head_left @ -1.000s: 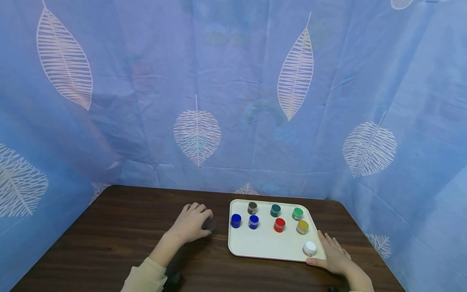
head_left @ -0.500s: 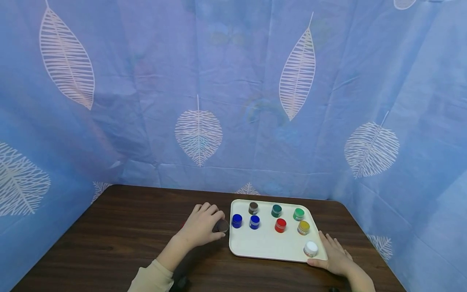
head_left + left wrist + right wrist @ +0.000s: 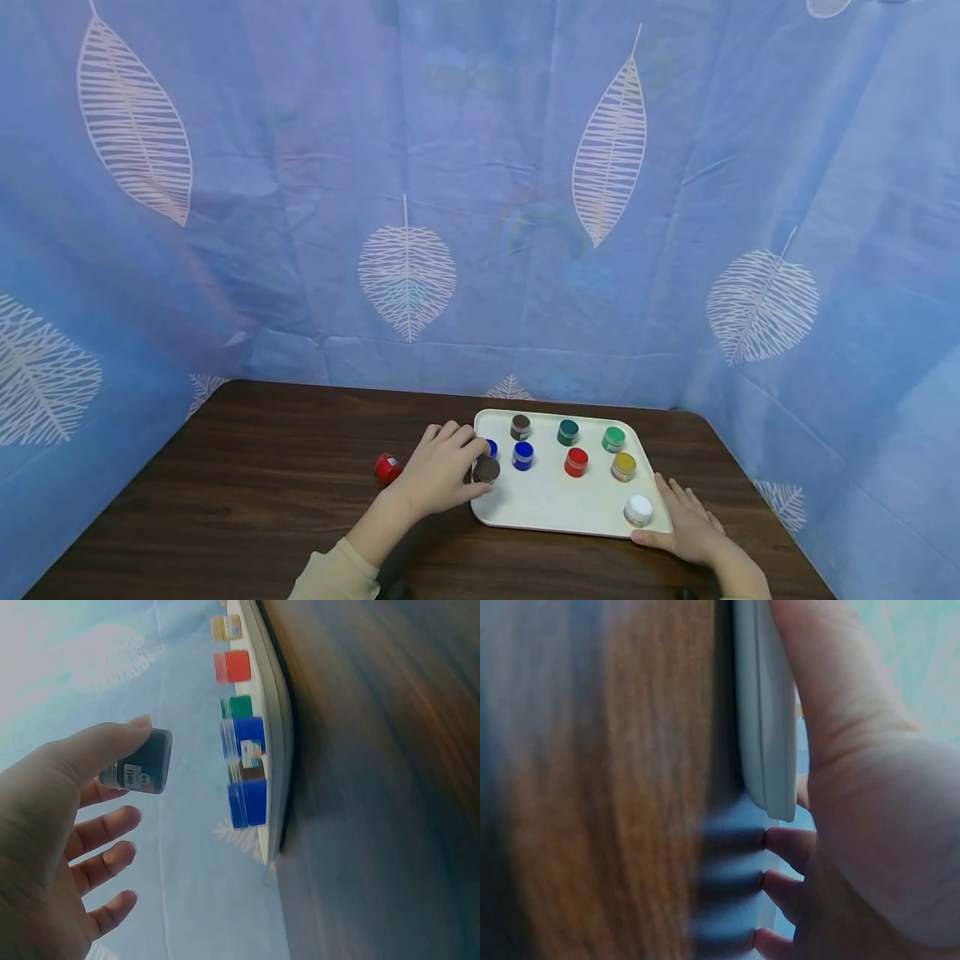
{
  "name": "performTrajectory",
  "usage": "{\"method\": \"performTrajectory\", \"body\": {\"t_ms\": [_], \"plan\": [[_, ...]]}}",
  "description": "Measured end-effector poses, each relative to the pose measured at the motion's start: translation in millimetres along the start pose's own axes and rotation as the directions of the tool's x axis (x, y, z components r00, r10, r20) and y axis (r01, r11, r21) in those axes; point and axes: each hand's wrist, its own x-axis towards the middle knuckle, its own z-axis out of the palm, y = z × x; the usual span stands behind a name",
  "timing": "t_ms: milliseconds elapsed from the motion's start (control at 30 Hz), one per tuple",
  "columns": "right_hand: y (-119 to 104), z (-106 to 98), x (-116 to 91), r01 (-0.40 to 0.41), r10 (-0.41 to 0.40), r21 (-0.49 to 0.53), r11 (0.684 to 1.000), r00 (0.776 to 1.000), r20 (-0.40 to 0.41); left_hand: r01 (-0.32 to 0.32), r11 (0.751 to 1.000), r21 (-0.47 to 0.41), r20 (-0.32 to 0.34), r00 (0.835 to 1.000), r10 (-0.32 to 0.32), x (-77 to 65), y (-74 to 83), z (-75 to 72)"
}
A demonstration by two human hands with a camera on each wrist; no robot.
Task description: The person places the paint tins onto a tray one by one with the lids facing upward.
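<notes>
My left hand (image 3: 438, 471) pinches a dark paint jar (image 3: 154, 761) between thumb and forefinger, its other fingers spread. In the head view this jar overlaps the left rim of a cream tray (image 3: 555, 508); in the left wrist view it hangs above the tray's level. It partly hides a blue paint jar (image 3: 492, 448); a second blue jar (image 3: 522, 455) stands beside that. My right hand (image 3: 690, 525) rests at the tray's near right corner, thumb along the front edge and fingers stretched along the right side. Near it on the tray stands a white jar (image 3: 638, 510).
Brown (image 3: 521, 427), dark green (image 3: 567, 432) and light green (image 3: 613, 439) jars line the tray's back. In front of them stand a red jar (image 3: 576, 462) and a yellow jar (image 3: 623, 467). Another red jar (image 3: 387, 468) is on the wooden table (image 3: 262, 475), behind my left forearm.
My left hand has moved right with the dark jar, from the table to over the tray's left rim. The red jar on the table has come into view. The right hand has stayed put.
</notes>
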Motion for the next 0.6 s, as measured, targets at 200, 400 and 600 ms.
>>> {"method": "performTrajectory", "body": {"t_ms": [200, 400, 600], "plan": [[0.0, -0.8, -1.0, 0.002, -0.002, -0.007, 1.000, 1.000, -0.001, -0.007, 1.000, -0.025, 0.019, 1.000, 0.007, 10.7, 16.3, 3.0], [1.0, -1.0, -1.1, 0.000, 0.000, 0.002, 1.000, 1.000, 0.005, -0.015, 0.999, -0.042, 0.026, 1.000, 0.016, 22.3, 31.7, 10.6], [-1.2, -2.2, -1.6, 0.001, -0.001, 0.005, 1.000, 1.000, 0.008, -0.033, 0.999, -0.041, -0.007, 0.999, 0.033, 33.8, 45.3, 16.8]]}}
